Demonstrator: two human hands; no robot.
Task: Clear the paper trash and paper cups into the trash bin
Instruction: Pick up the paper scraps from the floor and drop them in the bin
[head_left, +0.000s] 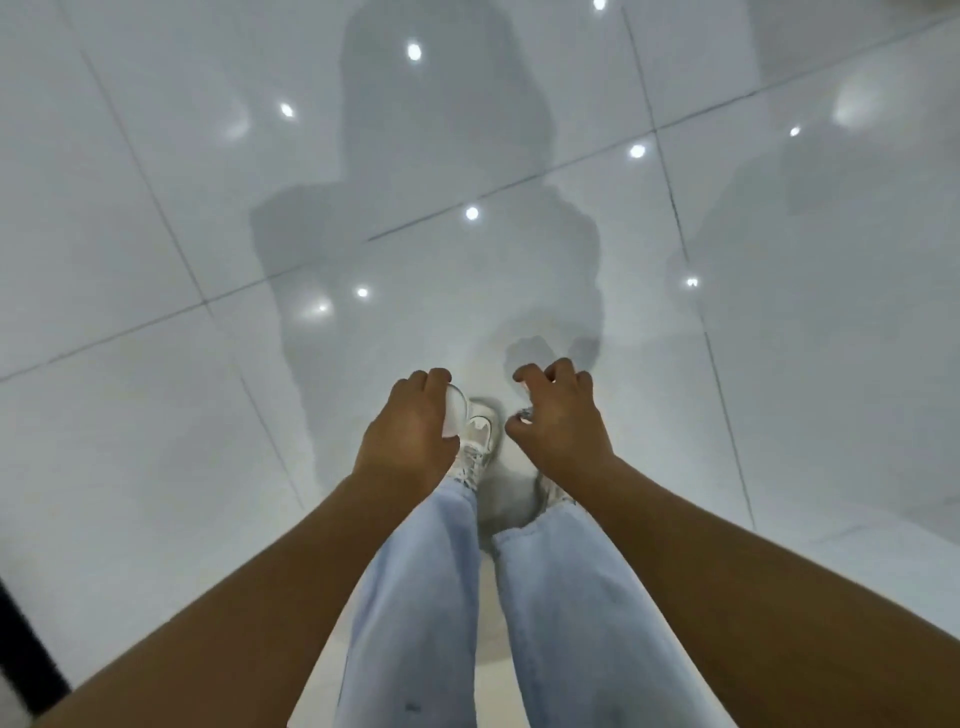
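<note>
Nearest are two legs in pale blue jeans (431, 597), and past them light-coloured laced shoes (475, 441) standing on the floor. Above the shoes, the left hand (410, 431) has its fingers curled round a small white paper cup (454, 413), gripping it by the side. The right hand (558, 415) has its fingers bent like a claw; something tiny shows by its thumb, but it is too small to tell if it holds anything. Beyond lies a shiny white tiled floor (156, 364) with light spots. No trash bin is in view. The cup seems to be on its way to the bin, so next comes finding the bin and dropping the cup in.
</note>
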